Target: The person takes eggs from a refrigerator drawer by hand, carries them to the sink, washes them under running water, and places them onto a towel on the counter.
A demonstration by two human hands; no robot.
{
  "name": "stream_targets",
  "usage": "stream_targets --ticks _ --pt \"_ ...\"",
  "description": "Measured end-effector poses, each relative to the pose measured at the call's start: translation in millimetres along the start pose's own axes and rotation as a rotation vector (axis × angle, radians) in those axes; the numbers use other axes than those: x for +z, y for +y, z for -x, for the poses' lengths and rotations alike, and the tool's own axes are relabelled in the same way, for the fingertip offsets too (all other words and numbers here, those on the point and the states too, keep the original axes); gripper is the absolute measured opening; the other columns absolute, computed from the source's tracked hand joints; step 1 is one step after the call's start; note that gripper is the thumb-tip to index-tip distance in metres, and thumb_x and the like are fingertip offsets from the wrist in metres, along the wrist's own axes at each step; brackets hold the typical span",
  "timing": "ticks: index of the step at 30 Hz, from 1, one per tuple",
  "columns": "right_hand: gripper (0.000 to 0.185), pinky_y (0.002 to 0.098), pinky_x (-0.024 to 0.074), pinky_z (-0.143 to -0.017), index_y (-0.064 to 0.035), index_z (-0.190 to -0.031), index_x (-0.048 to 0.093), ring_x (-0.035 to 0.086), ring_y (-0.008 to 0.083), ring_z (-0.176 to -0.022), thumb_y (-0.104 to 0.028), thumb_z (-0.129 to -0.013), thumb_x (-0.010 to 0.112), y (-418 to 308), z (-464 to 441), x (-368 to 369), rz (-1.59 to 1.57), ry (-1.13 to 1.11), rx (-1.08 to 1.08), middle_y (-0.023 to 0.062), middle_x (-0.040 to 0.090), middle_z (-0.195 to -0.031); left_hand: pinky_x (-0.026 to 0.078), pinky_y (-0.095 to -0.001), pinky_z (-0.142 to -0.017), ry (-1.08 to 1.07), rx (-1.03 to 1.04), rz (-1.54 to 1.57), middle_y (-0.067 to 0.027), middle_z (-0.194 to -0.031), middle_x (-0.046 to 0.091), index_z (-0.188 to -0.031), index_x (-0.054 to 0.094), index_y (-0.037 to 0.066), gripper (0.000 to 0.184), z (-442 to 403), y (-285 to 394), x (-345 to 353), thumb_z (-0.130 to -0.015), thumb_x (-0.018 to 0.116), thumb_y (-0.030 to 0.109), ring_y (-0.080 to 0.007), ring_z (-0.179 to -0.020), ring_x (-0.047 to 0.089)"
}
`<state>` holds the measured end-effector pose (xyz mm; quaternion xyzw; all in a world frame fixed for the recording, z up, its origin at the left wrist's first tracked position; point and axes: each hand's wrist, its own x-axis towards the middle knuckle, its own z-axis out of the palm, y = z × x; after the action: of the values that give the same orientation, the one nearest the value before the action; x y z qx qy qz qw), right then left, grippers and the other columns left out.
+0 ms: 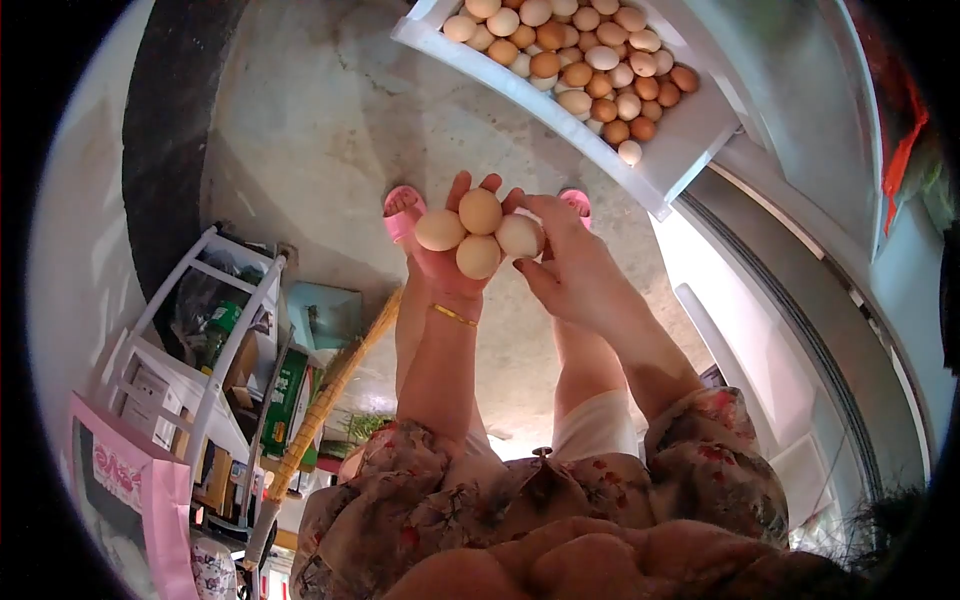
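My left hand (452,275) is turned palm up and cradles three pale eggs (478,256) resting against its fingers. Between the thumb and fingers of my right hand (575,262) is a single whitish egg (520,236), right beside the others. It appears to touch the eggs in my left hand or sit very close to them. Ahead and to the right, a pulled-out white drawer (690,172) holds many brown and cream eggs (600,58) in a heap. The undersides of the held eggs are hidden.
An open refrigerator (800,110) stands on the right. At left are a white rack (205,400) with bottles and boxes, a pink bag (165,500) and a broom with a bamboo-like handle (335,390). Pink slippers (403,212) are on the concrete floor (300,130).
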<state>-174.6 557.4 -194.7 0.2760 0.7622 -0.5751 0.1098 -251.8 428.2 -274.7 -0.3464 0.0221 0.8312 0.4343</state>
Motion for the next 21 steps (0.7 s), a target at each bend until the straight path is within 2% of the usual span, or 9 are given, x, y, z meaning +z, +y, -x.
stream_targets --ticks 2,5,7,10,14,15,17,20,21 --pt "0.046 0.0291 0.0503 -0.075 -0.0032 -0.125 0.045 0.061 0.0210 -0.089 -0.001 -0.081 0.061 -6.7 2.0 -14.9 -0.096 -0.010 0.101 0.0098 0.056 -0.117 0.042 -0.0570 -0.096 -0.188 -0.048 0.125 -0.0182 -0.121 0.058 -0.116 0.063 0.011 0.079 -1.8 -1.4 1.3 -0.082 0.035 0.076 -0.0474 -0.114 0.051" --pt "0.031 0.0262 0.0467 -0.080 -0.0018 -0.115 0.053 0.057 0.0155 -0.093 -0.001 -0.084 0.056 5.5 1.9 -33.6 -0.447 0.024 0.190 0.0064 0.058 -0.110 0.042 -0.0585 -0.096 -0.087 -0.082 -0.063 -0.0196 -0.127 0.054 -0.118 0.063 0.010 0.081 -0.9 4.6 -13.7 -0.082 0.032 0.077 -0.0498 -0.114 0.050" --pt "0.021 0.0255 0.0433 -0.086 -0.0013 -0.106 0.060 0.054 0.0131 -0.099 -0.002 -0.086 0.054 17.1 -5.2 -42.3 -0.752 0.064 0.228 0.0042 0.061 -0.104 0.041 -0.0591 -0.096 -0.117 -0.104 -0.079 -0.0200 -0.131 0.050 -0.118 0.063 0.011 0.082 0.2 2.8 -17.3 -0.083 0.030 0.077 -0.0507 -0.115 0.049" --pt "0.022 0.0251 0.0418 -0.088 -0.0008 -0.107 0.058 0.054 0.0136 -0.098 -0.002 -0.086 0.053 17.0 -14.5 -44.6 -0.856 0.060 0.124 0.0049 0.060 -0.105 0.041 -0.0596 -0.097 -0.114 -0.155 -0.066 -0.0210 -0.136 0.046 -0.118 0.063 0.010 0.084 2.1 0.9 -15.4 -0.082 0.030 0.078 -0.0514 -0.115 0.049" --pt "0.034 0.0271 0.0436 -0.088 -0.0011 -0.116 0.051 0.054 0.0153 -0.102 -0.001 -0.082 0.053 -3.6 -24.0 -35.3 -0.759 0.026 0.067 0.0074 0.053 -0.116 0.041 -0.0562 -0.098 -0.096 -0.174 -0.058 -0.0230 -0.136 0.044 -0.118 0.062 0.007 0.087 5.7 0.1 -8.4 -0.080 0.032 0.079 -0.0490 -0.117 0.048" --pt "0.039 0.0277 0.0448 -0.087 -0.0013 -0.118 0.049 0.054 0.0161 -0.104 0.002 -0.080 0.055 0.1 -26.0 -32.8 -0.692 0.022 0.136 0.0080 0.052 -0.117 0.042 -0.0547 -0.099 -0.032 -0.158 -0.058 -0.0233 -0.136 0.045 -0.117 0.062 0.006 0.088 5.7 0.2 -8.7 -0.080 0.032 0.080 -0.0473 -0.118 0.047" --pt "0.040 0.0331 0.0463 -0.084 -0.0032 -0.115 0.052 0.055 0.0225 -0.104 0.001 -0.076 0.060 7.8 -29.1 -18.5 -0.530 0.085 0.025 0.0107 0.054 -0.111 0.042 -0.0517 -0.100 0.096 -0.124 -0.057 -0.0239 -0.136 0.045 -0.116 0.062 0.004 0.090 4.9 1.0 -11.0 -0.079 0.032 0.080 -0.0440 -0.121 0.047" --pt "0.040 0.0362 0.0468 -0.082 -0.0041 -0.113 0.053 0.055 0.0281 -0.101 -0.001 -0.074 0.063 18.9 -30.2 -4.8 -0.345 0.176 -0.090 0.0139 0.054 -0.106 0.044 -0.0515 -0.097 0.098 -0.033 0.016 -0.0107 -0.123 0.060 -0.118 0.062 0.009 0.071 2.6 7.5 -30.5 -0.082 0.047 0.069 -0.0374 -0.110 0.057" --pt "0.040 0.0363 0.0467 -0.081 -0.0042 -0.113 0.053 0.055 0.0293 -0.099 -0.002 -0.074 0.063 21.5 -30.7 -2.5 -0.294 0.206 -0.120 0.0148 0.053 -0.105 0.045 -0.0502 -0.097 0.092 -0.027 -0.009 -0.0108 -0.121 0.061 -0.118 0.062 0.008 0.072 2.1 8.8 -37.0 -0.082 0.046 0.069 -0.0362 -0.110 0.058"
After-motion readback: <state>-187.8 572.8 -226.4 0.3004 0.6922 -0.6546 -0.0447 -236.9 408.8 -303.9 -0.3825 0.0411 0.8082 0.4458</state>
